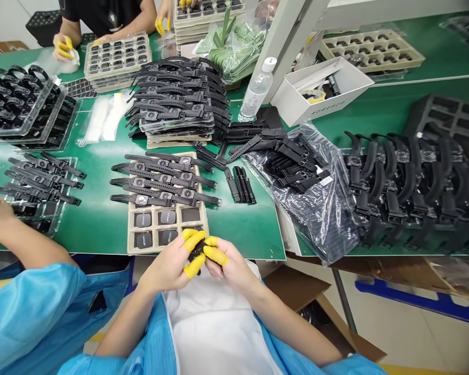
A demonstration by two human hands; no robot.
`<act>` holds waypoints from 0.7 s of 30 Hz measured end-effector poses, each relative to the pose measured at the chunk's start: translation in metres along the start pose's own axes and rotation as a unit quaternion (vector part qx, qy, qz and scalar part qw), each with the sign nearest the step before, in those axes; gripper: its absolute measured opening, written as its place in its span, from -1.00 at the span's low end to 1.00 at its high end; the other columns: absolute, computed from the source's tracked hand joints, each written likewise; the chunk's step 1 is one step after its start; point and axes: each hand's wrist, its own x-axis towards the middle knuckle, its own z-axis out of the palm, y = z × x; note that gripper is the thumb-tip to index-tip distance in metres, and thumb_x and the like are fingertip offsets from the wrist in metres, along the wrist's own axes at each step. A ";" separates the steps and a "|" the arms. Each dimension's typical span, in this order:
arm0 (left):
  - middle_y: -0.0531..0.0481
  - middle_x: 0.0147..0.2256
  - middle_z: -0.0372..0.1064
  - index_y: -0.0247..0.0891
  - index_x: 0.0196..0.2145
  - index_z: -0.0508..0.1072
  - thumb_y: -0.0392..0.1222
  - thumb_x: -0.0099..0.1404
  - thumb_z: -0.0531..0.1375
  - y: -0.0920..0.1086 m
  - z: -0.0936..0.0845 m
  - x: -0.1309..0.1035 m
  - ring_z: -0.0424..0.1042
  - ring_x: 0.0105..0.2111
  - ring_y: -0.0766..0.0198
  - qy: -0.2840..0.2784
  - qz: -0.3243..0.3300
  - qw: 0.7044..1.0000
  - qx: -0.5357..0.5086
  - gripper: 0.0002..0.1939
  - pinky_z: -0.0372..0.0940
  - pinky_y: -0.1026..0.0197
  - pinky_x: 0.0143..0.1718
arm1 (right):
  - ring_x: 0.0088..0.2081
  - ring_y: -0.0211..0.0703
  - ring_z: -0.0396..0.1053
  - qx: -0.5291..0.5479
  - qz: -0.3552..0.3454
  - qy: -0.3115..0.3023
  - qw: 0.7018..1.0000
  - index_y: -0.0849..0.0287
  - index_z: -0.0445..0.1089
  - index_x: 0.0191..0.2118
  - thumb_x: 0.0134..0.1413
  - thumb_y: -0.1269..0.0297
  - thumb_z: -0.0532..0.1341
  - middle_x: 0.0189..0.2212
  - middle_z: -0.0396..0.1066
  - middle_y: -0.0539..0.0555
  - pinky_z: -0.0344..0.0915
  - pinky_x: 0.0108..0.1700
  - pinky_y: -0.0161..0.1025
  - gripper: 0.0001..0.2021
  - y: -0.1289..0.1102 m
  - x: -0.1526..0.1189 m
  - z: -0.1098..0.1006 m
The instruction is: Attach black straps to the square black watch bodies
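Note:
Yellow finger cots cover several fingertips of my left hand point(175, 260) and my right hand point(229, 263). Between them, just over the table's front edge, both hands pinch a small black watch body point(197, 249), mostly hidden by the fingers. Right behind it lies a beige compartment tray point(131, 229). Watches with black straps point(164, 178) are laid in rows across its far part. Its near cells hold strapless square watch bodies point(143, 220). Loose black straps point(240, 185) lie to the right of the tray.
Behind stand stacked strapped watches point(175, 94), a water bottle point(258, 88) and a white box point(320, 88). More straps lie on a plastic bag point(320, 208); watches fill the right side point(402, 177). A co-worker's arm point(27, 234) is at left; another person works opposite.

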 end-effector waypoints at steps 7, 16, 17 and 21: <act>-0.14 0.02 0.51 -0.18 0.31 0.25 -0.46 0.36 0.01 -0.022 -0.038 -0.013 0.53 -0.02 0.09 -0.014 -0.039 0.987 0.152 -0.40 0.50 0.09 -0.04 | -0.39 -0.16 0.34 -0.408 -0.128 0.002 0.904 0.12 0.48 -0.21 0.29 0.13 0.29 -0.37 0.48 0.03 0.19 -0.31 -0.24 -0.83 -0.027 0.000 -0.023; -0.15 -0.17 0.46 -0.23 0.00 0.48 -0.35 0.45 0.01 -0.059 -0.090 0.033 0.43 -0.15 0.04 -0.090 -0.075 0.949 0.294 -0.70 0.33 -0.01 -0.06 | -0.38 -0.07 0.43 -0.597 -0.135 0.144 0.777 0.15 0.53 -0.13 0.39 0.26 0.11 -0.33 0.56 0.12 0.18 -0.33 -0.21 -0.76 -0.038 0.026 -0.049; -0.14 -0.20 0.43 -0.23 -0.04 0.49 -0.34 0.45 0.02 -0.063 -0.087 0.040 0.41 -0.16 0.03 -0.096 -0.070 0.944 0.308 -0.72 0.33 -0.02 -0.07 | -0.38 -0.05 0.45 -0.608 -0.121 0.159 0.768 0.14 0.53 -0.11 0.37 0.26 0.12 -0.35 0.57 0.12 0.18 -0.34 -0.21 -0.78 -0.037 0.030 -0.050; -0.23 -0.10 0.41 -0.25 -0.09 0.50 -0.26 0.47 0.07 -0.072 -0.072 0.043 0.35 -0.07 -0.07 0.009 -0.058 0.924 0.377 -0.79 0.31 -0.10 -0.02 | -0.35 -0.03 0.49 -0.597 -0.126 0.196 0.768 0.12 0.50 -0.09 0.37 0.16 0.14 -0.33 0.58 0.10 0.25 -0.30 -0.19 -0.78 -0.037 0.034 -0.062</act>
